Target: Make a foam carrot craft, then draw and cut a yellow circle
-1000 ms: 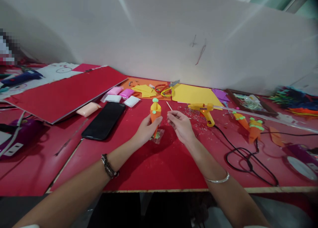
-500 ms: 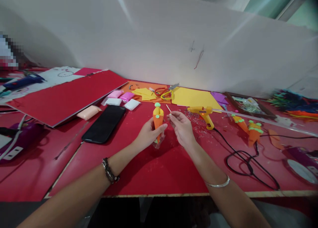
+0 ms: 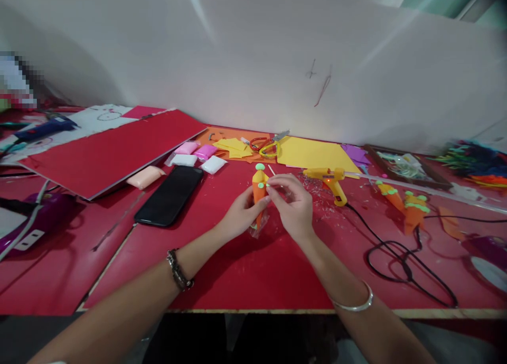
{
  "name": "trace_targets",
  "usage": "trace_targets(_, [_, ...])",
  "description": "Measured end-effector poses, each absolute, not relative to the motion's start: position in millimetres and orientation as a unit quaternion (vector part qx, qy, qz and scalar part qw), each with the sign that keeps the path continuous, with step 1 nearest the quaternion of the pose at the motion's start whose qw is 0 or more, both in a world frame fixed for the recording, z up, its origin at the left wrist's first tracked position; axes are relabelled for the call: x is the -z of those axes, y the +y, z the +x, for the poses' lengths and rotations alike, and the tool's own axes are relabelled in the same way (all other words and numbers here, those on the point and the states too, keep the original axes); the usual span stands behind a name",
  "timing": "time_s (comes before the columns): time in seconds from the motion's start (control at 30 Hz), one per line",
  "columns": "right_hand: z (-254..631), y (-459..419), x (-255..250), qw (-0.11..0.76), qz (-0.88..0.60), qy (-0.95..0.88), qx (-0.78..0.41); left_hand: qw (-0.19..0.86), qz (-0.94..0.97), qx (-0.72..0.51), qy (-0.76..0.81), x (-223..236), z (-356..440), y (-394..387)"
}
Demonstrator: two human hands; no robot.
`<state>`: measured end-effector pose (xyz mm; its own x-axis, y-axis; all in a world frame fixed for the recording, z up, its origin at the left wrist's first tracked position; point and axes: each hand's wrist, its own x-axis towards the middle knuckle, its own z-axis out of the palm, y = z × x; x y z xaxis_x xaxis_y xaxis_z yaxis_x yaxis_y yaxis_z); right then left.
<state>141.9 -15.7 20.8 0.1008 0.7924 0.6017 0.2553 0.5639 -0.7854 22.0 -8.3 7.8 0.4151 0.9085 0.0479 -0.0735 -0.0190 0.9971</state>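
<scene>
The left hand is closed around an orange cone held over the middle of the tabletop, its yellow top up and a clear wrapper showing just below. A firm but gentle hold suits it, since the cone looks soft enough to crease; keeping the top free of the thumb leaves the trim within reach. The right hand has thumb and fingertips drawn together at a small green spot on the cone's right edge; whether they pinch it, I cannot tell. Light, straight pressure there, with both wrists kept low, would best keep the other green balls in place.

Counting from the left: one blue glue gun, one large red board, one peach packet, one black phone, two white packets and two pink packets. Behind the hands lie two pairs of scissors, one red-handled, one yellow-handled. One thin pale stick shows just beyond the right fingers. Further right come one large yellow sheet, one yellow glue gun, two more trimmed cones and one brown tray.
</scene>
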Motion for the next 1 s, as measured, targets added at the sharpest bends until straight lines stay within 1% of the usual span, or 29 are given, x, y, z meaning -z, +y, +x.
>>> trace_targets(0.37, [144.3, -11.8, -14.6, 0.598, -0.42, -0.635, -0.251, 0.609, 0.582, -0.391, 0.372, -10.6, 20.4, -9.2])
trace_targets(0.53, [144.3, -11.4, -14.0, 0.606, -0.413, -0.626, -0.265, 0.605, 0.589, -0.39, 0.367, -8.5, 20.3, -7.6])
trace_targets(0.77, [143.4, -12.7, -16.5, 0.6, -0.422, -0.629, -0.257, 0.586, 0.604, -0.39, 0.374, -5.9, 20.7, -7.7])
trace_targets(1.0, [144.5, -11.7, -16.0, 0.601, -0.418, -0.626, -0.268, 0.593, 0.605, -0.385, 0.368, -4.4, 20.6, -7.2])
